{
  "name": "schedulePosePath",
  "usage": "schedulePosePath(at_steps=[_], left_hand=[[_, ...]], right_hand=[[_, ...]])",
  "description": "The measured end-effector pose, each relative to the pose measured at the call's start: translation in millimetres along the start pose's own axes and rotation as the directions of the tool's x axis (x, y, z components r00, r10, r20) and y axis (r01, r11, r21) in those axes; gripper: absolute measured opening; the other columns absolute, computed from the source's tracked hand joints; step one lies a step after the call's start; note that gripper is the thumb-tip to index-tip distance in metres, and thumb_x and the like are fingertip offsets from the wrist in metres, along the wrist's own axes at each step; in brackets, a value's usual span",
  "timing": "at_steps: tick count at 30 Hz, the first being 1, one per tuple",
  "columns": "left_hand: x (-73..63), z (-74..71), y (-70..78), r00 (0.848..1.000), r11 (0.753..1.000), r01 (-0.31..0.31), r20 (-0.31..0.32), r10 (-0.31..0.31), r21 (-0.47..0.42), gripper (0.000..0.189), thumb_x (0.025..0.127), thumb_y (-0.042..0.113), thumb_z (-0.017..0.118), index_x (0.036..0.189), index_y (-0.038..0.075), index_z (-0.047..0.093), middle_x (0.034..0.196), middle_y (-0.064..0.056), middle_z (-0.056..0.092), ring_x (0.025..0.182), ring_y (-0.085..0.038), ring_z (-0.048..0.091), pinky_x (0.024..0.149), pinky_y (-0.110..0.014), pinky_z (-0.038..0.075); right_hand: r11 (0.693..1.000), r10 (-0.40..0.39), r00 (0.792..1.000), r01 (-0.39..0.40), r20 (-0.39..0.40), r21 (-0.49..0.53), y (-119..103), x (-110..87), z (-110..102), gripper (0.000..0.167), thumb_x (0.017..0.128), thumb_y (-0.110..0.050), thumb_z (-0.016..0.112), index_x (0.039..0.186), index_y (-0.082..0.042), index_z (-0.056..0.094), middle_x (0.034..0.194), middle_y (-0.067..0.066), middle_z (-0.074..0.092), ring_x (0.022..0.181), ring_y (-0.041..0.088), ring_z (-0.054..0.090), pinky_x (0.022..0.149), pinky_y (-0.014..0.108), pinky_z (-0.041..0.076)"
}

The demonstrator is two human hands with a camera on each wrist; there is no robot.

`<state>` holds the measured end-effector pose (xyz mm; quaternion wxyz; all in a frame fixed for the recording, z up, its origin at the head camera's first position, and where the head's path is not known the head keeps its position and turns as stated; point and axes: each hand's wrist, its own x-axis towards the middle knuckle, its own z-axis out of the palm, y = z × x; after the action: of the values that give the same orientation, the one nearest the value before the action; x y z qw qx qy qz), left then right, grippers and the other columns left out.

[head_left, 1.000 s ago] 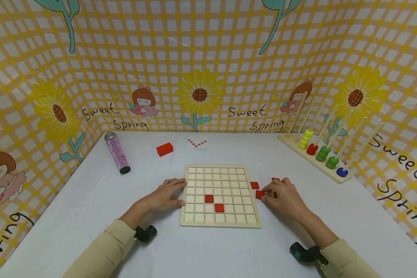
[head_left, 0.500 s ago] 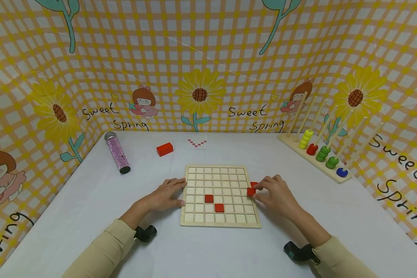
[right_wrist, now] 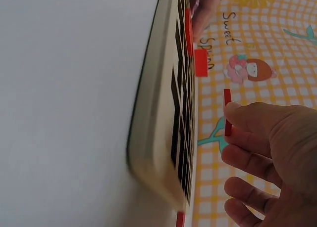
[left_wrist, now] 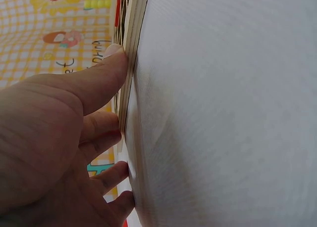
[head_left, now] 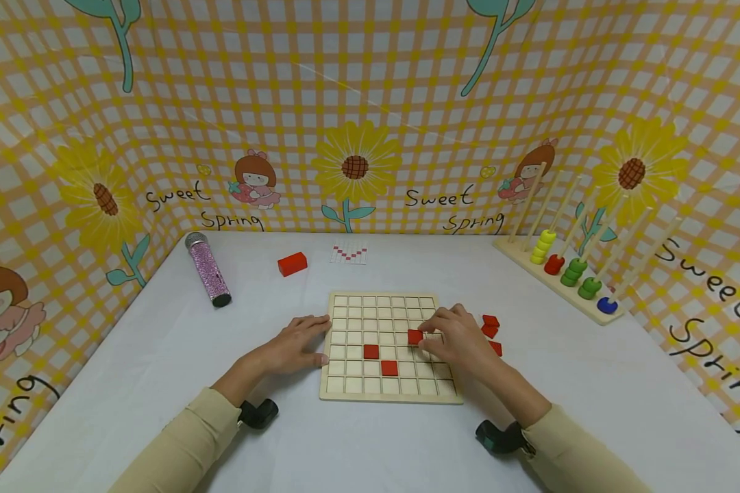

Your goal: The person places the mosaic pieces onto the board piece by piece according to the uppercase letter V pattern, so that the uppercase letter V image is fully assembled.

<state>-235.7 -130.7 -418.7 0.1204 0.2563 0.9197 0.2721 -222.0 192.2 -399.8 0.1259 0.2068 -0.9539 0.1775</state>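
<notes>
A square wooden grid board (head_left: 388, 399) lies on the white table between the hands. Two red square tiles sit in its cells, one (head_left: 371, 351) left of centre and one (head_left: 389, 368) a row nearer. My right hand (head_left: 459, 339) pinches another red tile (head_left: 414, 337) between thumb and fingertips over the board's right half. In the right wrist view this tile (right_wrist: 227, 96) is seen edge-on, raised above the grid. My left hand (head_left: 292, 344) touches the board's left edge with relaxed fingers, and its thumb (left_wrist: 106, 76) rests at the rim.
Several loose red tiles (head_left: 490, 320) lie right of the board, partly behind my right hand. Farther back are a glittery pink microphone (head_left: 207, 270), a red block (head_left: 292, 264) and a small card with a red V pattern (head_left: 348, 254). A wooden bead abacus (head_left: 607, 317) stands back right.
My right hand has picked up a red tile from beside the board and carried it left over the grid. The left hand stays at the board's edge.
</notes>
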Motion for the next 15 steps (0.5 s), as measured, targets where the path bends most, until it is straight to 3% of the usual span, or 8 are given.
schedulePosePath(at_steps=[15], left_hand=[[0.1,-1.0,-1.4,1.000,1.000,-0.009,0.006,0.009,0.005,0.071,0.088,0.032,0.066,0.147,0.008,0.034,0.156,-0.007,0.026,0.143,-0.034,0.020,0.113,-0.054,0.026]], right_hand=[[0.996,-0.087,0.996,0.086,0.018,0.032,-41,26.4,23,0.020,0.075,-0.023,0.077,0.092,-0.012,0.074,0.088,-0.002,0.066,0.084,0.015,0.046,0.072,0.029,0.038]])
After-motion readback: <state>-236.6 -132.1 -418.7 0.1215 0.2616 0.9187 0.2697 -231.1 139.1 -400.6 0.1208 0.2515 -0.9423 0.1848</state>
